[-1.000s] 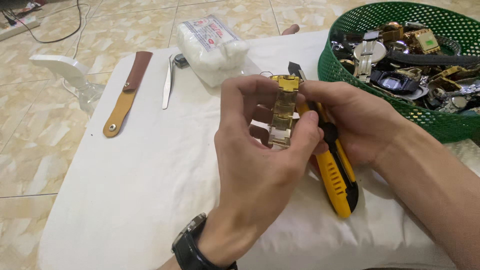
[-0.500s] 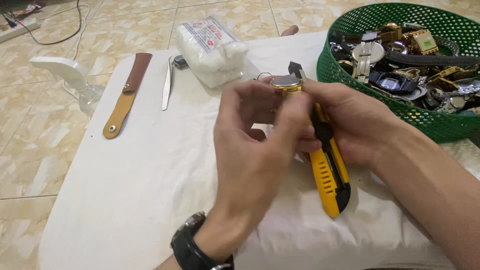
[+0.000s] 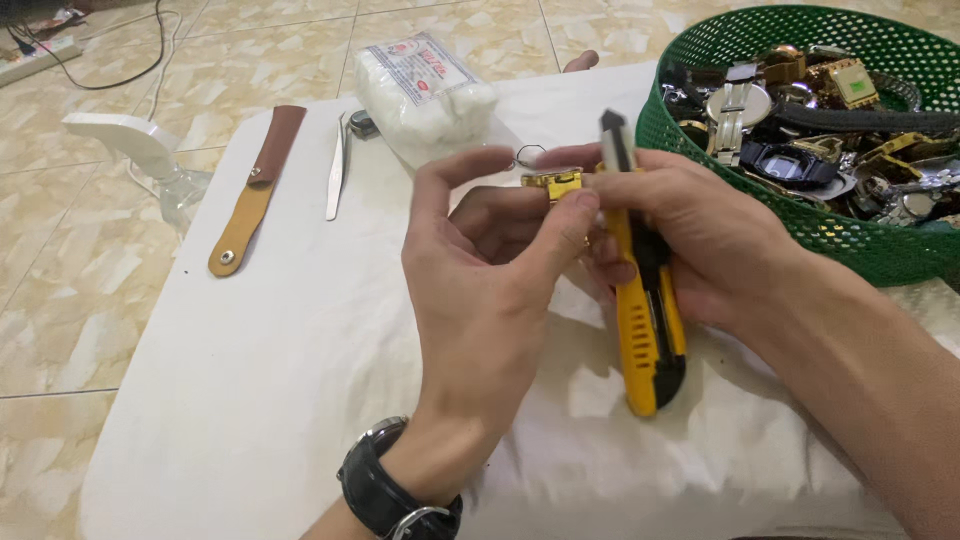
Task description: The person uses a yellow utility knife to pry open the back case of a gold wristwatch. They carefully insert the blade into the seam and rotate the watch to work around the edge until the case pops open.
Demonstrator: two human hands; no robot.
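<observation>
Beige floor tiles surround a low table (image 3: 250, 400) draped in white cloth, and from my remote seat I look straight down on both hands above its middle. Between them sits a small gold watch piece (image 3: 553, 183), held in the air over the cloth. My left hand (image 3: 485, 290) pinches it: thumb tip on its right edge, index finger arched above, the other fingers curled loosely behind. My right hand (image 3: 700, 235) is closed around a yellow and black utility knife (image 3: 640, 300), its dark tip standing up just beside the gold piece; I cannot tell whether the blade touches it. A thin wire loop (image 3: 528, 155) shows just above the piece.

As to progress, the piece looks to be in mid-work: gripped and met by the tool, with nothing yet set apart on the cloth that I could call finished.

Farther out, a bag of white cotton (image 3: 425, 90) lies beyond the hands, with metal tweezers (image 3: 336, 175) and a brown leather strap (image 3: 255, 190) to its left. A green mesh basket (image 3: 800, 215) at the far right is heaped with watches and bands. Off the table's left edge stands a white-headed clear object (image 3: 130, 150) on the floor; cables run along the top left.
</observation>
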